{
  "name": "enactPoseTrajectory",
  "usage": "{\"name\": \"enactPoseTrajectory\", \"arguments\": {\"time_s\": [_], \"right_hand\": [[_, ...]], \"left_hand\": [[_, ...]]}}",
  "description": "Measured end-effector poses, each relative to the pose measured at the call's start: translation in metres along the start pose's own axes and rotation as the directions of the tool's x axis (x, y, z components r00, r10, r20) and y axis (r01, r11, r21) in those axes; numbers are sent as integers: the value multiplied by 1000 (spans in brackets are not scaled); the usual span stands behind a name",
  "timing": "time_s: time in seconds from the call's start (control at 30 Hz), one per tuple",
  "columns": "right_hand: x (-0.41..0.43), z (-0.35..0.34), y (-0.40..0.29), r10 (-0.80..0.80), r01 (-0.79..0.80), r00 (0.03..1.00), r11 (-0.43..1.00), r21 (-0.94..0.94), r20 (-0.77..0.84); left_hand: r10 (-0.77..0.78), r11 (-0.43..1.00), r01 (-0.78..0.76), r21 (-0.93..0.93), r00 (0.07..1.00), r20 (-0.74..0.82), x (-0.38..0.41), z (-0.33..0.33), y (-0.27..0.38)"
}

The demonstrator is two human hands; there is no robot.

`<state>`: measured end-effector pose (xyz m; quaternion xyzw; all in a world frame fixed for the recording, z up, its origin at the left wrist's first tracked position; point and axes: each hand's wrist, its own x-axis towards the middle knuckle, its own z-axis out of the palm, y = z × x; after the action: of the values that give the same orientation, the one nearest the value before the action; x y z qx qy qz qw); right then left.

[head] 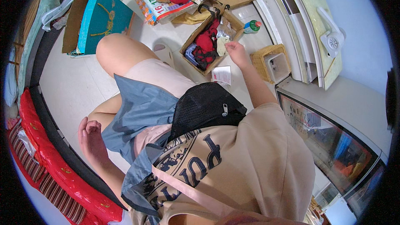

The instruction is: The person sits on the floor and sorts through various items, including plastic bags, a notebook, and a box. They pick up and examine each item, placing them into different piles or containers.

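My right hand (236,52) is at the near right edge of an open cardboard box (191,39) on the floor. Its fingertips pinch the edge of a pale, off-white piece (222,46), perhaps cloth. The box holds red and black fabric (206,42), a blue-and-white striped item (190,53) and a silvery plastic packet (225,30). Black straps (215,11) hang over its far end. Out to the side, over the floor near my knee, my left hand (93,139) is empty, with fingers loosely bent and apart. A black mesh zip bag (207,106) lies in my lap.
Beside the box stand a green bottle with a red cap (252,27) and a wicker basket (271,62). A printed card (222,75) lies nearer. A teal box (104,22) is left, a glass-fronted cabinet (328,137) right. Red-covered bedding (47,162) edges the left.
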<state>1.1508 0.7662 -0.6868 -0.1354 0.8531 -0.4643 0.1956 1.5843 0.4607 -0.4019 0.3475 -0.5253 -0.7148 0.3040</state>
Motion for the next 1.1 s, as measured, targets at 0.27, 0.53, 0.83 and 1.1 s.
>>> {"name": "enactPoseTrajectory", "arguments": {"time_s": [0.27, 0.53, 0.83, 1.1], "right_hand": [[-13, 89, -37, -204, 336, 909, 875, -349, 363], [3, 157, -31, -30, 300, 914, 719, -627, 404], [-14, 115, -18, -186, 277, 941, 905, -323, 283], [12, 81, -41, -80, 296, 901, 832, -470, 426]], "left_hand": [[-11, 1000, 11, -10, 1000, 17, 4, 4, 0], [-13, 1000, 12, 26, 999, 38, -11, 1, -1], [-62, 997, 61, -43, 998, -23, -9, -2, -12], [-34, 999, 34, -11, 999, -17, -4, -6, -14]]}}
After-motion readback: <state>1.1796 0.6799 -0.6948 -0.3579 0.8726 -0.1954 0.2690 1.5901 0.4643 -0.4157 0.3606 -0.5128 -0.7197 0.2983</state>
